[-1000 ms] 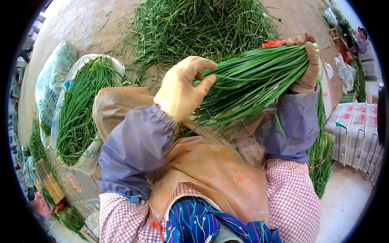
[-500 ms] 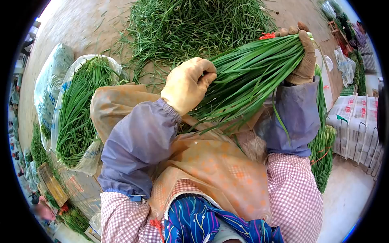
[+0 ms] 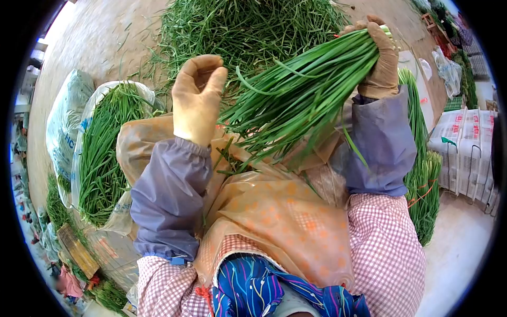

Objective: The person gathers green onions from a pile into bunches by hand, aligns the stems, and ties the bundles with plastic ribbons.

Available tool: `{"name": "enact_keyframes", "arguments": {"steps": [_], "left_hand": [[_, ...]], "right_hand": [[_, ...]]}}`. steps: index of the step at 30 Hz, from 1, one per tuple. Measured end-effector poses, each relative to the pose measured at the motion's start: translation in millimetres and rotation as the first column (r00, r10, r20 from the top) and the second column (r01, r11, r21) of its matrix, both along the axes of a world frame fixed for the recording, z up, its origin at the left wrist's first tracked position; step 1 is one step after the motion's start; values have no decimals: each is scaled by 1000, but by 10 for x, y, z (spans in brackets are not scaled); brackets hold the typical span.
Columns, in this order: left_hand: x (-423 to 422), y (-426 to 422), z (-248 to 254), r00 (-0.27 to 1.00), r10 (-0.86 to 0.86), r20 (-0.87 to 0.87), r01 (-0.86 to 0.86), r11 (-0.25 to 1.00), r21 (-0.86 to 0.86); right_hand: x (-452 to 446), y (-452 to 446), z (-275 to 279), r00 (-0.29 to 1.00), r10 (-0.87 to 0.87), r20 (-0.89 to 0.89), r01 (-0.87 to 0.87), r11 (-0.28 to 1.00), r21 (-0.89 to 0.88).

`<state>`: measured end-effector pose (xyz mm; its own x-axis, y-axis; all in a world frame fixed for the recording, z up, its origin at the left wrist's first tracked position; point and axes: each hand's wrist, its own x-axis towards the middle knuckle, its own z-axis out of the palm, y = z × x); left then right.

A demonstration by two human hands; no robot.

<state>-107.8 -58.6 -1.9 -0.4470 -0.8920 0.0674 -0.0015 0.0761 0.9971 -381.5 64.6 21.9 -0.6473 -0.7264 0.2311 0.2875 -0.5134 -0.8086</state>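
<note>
My right hand (image 3: 381, 61), in a soiled glove, is wrapped round the pale stem ends of a bunch of long green leaves (image 3: 311, 84). The leaves fan out down and to the left over my lap. My left hand (image 3: 198, 98), gloved too, is raised left of the leaf tips. Its thumb and forefinger are curved with a small gap between them, and nothing shows in it. A few loose green bits (image 3: 229, 158) lie on the orange-patterned apron (image 3: 285, 211) below.
A large heap of cut greens (image 3: 248, 37) lies on the floor ahead. An open bag of greens (image 3: 108, 153) and a filled plastic bag (image 3: 66, 132) stand at the left. Tied greens (image 3: 425, 206) and white crates (image 3: 462, 153) are at the right. A person (image 3: 462, 31) is far off.
My left hand has moved left, away from the bunch, and its fingertips have parted. My right hand has shifted up and slightly left with the bunch, whose leaves now hang more steeply.
</note>
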Motion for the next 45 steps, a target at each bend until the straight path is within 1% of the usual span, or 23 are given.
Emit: {"name": "enact_keyframes", "arguments": {"steps": [2,3,4,5,7,8,10,12,16,18,20,21,24,25,28,33,36,38,40,41,42,44,45], "left_hand": [[-27,90,160,992,-123,10,124,992,-8],[-57,114,240,977,-199,83,209,967,-143],[-116,138,324,948,-273,162,309,911,-272],[-190,190,421,915,-326,236,388,872,-298],[-323,284,486,833,-419,360,538,763,-358],[-429,300,430,835,-361,414,538,688,-486],[-587,360,356,787,-386,481,571,750,-334],[-680,402,232,774,-367,516,553,789,-268],[-800,537,-101,902,-266,341,361,896,-257],[-817,548,-238,934,-273,230,317,931,-182],[-780,504,-332,948,-302,103,309,950,-51],[-748,469,-353,949,-313,36,313,950,15],[-645,381,-311,938,-330,-109,343,930,131],[-609,347,-259,932,-334,-142,353,925,140],[-595,280,8,896,-382,-226,411,906,100],[-889,493,557,784,-522,-337,542,840,-41],[-1010,550,709,721,-661,-207,669,742,-40],[-1129,509,778,711,-701,-53,696,712,-91],[-1307,527,878,710,-684,166,704,687,-180],[-1408,514,832,757,-583,296,649,723,-237],[-1559,568,884,720,-570,395,681,688,-249],[-1915,519,756,649,-569,504,760,472,-446],[-2083,599,758,620,-589,519,783,422,-456]], "right_hand": [[93,-46,15,987,-87,-135,96,994,55],[132,-90,-23,990,-59,-129,59,998,1],[303,-125,56,991,-127,-49,130,989,66],[481,-141,137,975,-203,-94,217,957,193],[673,-220,88,853,-251,-457,373,907,197],[765,-258,65,743,-278,-608,464,870,169],[994,-338,20,874,-233,-426,327,931,161],[975,-391,-40,927,-263,-269,324,921,217],[1091,-394,-17,948,-308,-85,319,918,234],[1204,-350,107,938,-303,169,269,943,197],[1273,-364,75,931,-267,249,253,963,87],[1275,-363,71,932,-128,339,122,992,41],[1264,-148,231,995,-68,70,53,978,201],[1165,-135,132,996,87,11,-88,988,126],[1078,-28,77,883,-231,-408,244,970,-22],[1047,501,42,905,-71,-419,183,955,234],[1072,973,-23,914,-247,-321,287,954,84],[935,1513,137,930,-309,-196,353,901,253],[781,2016,89,847,-508,-157,528,769,361],[686,2249,53,824,-540,-173,555,706,440],[598,2475,-1,800,-568,-192,575,635,516],[471,2873,-376,749,-506,-428,650,440,619],[462,2981,-439,750,-474,-460,644,366,672]]}}
